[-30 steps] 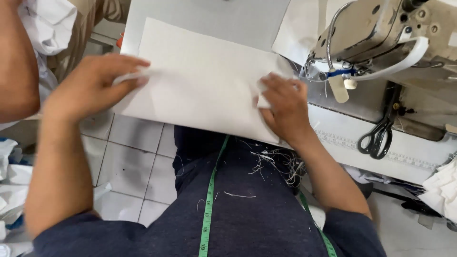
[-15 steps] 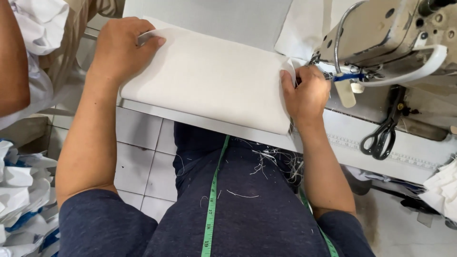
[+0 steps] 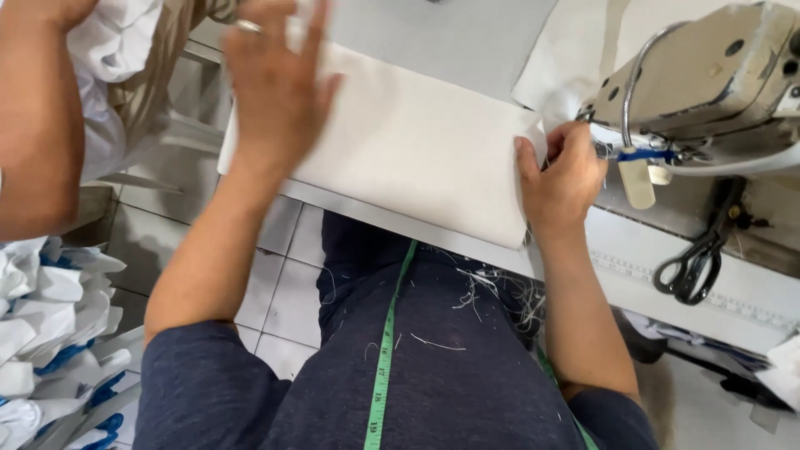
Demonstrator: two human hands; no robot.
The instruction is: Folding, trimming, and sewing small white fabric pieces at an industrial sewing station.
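Nearest, at the bottom of the frame, a green measuring tape [image 3: 385, 350] hangs down the front of a dark blue shirt [image 3: 433, 367] flecked with loose white threads. In the lower left corner lies a heap of white cloth pieces with blue trim [image 3: 42, 333].

Above that, mid-frame, a white rectangular fabric piece [image 3: 417, 142] lies flat on the grey sewing table [image 3: 467, 33], its near edge overhanging the table's front lip. Its long axis runs from the upper left down toward the right centre, so the near right corner points at the lower right of the frame.

The right hand [image 3: 562, 179], at centre right, is closed on the fabric's right edge, thumb on top and fingers curled beneath, pinching it just beside the machine. The left hand [image 3: 279, 79], at upper left, is open with fingers spread over the fabric's far left part; it is blurred, and I cannot tell whether the palm presses the cloth or hovers just above it.

Farther right, a beige sewing machine [image 3: 708, 75] fills the upper right corner. Below it black scissors [image 3: 700, 258] lie on a white ledge. At the far left edge another person's bare forearm [image 3: 33, 125] reaches down beside white cloth.
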